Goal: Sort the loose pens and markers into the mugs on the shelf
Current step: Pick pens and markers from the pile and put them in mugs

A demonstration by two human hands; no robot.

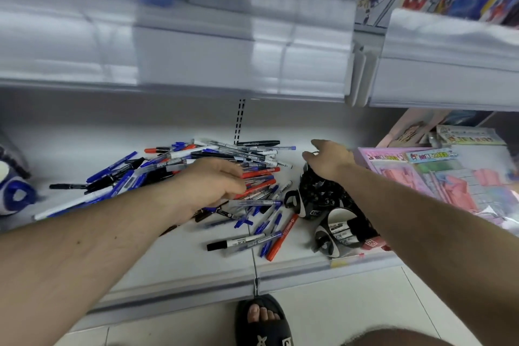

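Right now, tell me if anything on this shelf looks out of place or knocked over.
Yes. The nearer black-and-white mug lies tipped on its side at the shelf's front edge, with markers inside. The other mug stands upright under the right hand. The loose pens and markers lie heaped across the shelf, under the left hand.

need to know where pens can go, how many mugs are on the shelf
2 in clear view: a black patterned mug upright under the right hand, and a black-and-white mug lying on its side in front of it, holding markers. A blue-and-white object at far left may be another.
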